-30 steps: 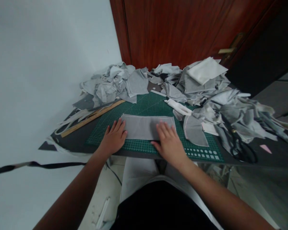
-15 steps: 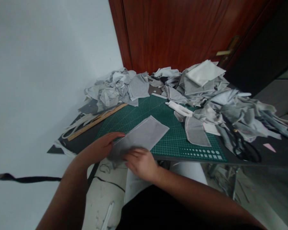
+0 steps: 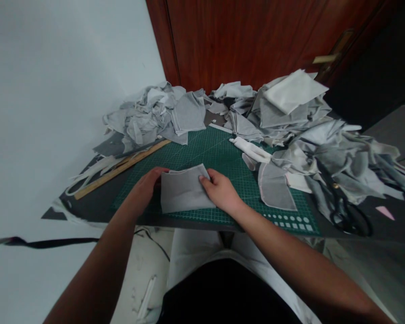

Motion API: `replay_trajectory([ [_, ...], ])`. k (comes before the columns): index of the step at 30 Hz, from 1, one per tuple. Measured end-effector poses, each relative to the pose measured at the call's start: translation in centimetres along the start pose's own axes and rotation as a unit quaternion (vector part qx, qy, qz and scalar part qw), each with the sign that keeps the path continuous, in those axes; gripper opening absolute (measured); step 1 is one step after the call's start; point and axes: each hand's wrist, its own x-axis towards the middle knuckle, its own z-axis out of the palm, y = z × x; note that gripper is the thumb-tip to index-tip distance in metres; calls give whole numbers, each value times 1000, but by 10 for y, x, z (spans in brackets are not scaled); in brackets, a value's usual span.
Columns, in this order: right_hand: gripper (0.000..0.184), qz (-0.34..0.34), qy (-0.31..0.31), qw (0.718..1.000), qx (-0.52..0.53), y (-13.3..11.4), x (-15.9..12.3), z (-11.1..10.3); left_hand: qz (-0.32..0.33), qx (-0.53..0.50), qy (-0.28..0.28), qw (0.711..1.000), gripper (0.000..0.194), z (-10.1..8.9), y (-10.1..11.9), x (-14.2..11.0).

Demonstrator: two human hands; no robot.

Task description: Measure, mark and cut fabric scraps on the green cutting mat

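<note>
A rectangular piece of grey fabric (image 3: 185, 191), seemingly folded in layers, is held over the front of the green cutting mat (image 3: 205, 148). My right hand (image 3: 219, 186) grips its right edge, thumb on top and fingers behind. At the left edge is my left hand (image 3: 146, 186), closed on the fabric, with its fingertips partly hidden behind it. A curved grey fabric piece (image 3: 276, 186) with a pinkish edge lies on the mat to the right, beside a rolled white cloth (image 3: 251, 150).
Piles of grey fabric stand at the back left (image 3: 148, 114) and the right (image 3: 337, 153). Black-handled scissors (image 3: 351, 218) lie near the table's front right edge. A wooden ruler (image 3: 121, 168) and white strips (image 3: 87, 173) are on the left. Behind is a reddish-brown door (image 3: 243, 40).
The fabric has turned from slanted to nearly level with the table edge. My right hand has moved up and right to its right edge; my left hand stays on its left side.
</note>
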Motion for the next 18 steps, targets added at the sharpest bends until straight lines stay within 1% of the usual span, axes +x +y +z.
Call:
replay_trajectory([
  [2, 27, -19, 3, 999, -46, -6, 12, -1, -36, 18, 31, 999, 61, 0, -1, 3],
  [3, 29, -26, 2, 996, -83, -8, 19, -1, -46, 46, 28, 997, 67, 0, -3, 6],
  [4, 31, -31, -1, 992, -121, -10, 26, 0, -44, 78, 14, 996, 71, 1, -5, 9],
  [5, 31, -33, -9, 987, -155, -10, 32, 1, -32, 108, -5, 994, 71, 1, -7, 12],
  [7, 27, -37, -29, 978, -203, -9, 41, 4, 7, 160, -36, 986, 60, 3, -11, 18],
  [8, 25, -39, -36, 975, -216, -8, 45, 6, 24, 183, -41, 982, 55, 4, -14, 21],
  [12, 25, -49, -39, 966, -252, -4, 55, 10, 48, 247, -8, 968, 55, 6, -20, 30],
  [14, 23, -54, -55, 965, -252, -4, 62, 9, 60, 253, -18, 965, 53, 6, -20, 34],
  [18, 13, -50, -121, 967, -217, -9, 78, 6, 76, 239, -61, 966, 40, 2, -18, 43],
])
